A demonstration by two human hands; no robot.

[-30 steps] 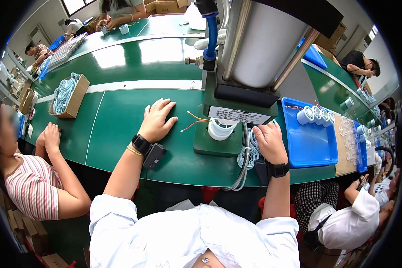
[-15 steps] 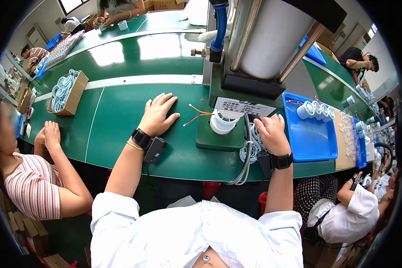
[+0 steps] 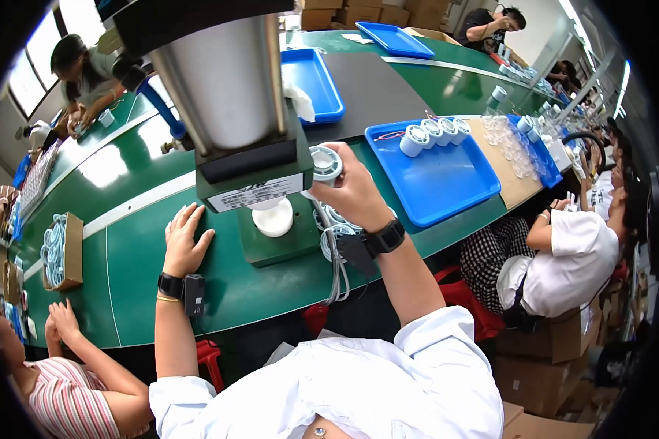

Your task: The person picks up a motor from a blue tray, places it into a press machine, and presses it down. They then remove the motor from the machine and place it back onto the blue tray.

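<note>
The hands are well apart: the right hand [image 3: 353,189] grips a white cylindrical plastic housing [image 3: 325,165] between thumb and fingers, just right of the pneumatic press [image 3: 227,110], while the left hand [image 3: 186,247] lies palm down on the green worktable [image 3: 139,271], fingers extended, thumb spread.

"What's lost around the press [image 3: 231,110]?"
"Its top is cut off. Under its head, I can't see the round white piece's [image 3: 273,221] far side."
"Right of it?"
"My right hand [image 3: 355,192] hides some of the white cup [image 3: 325,162] and coiled cable [image 3: 337,218]."
</note>
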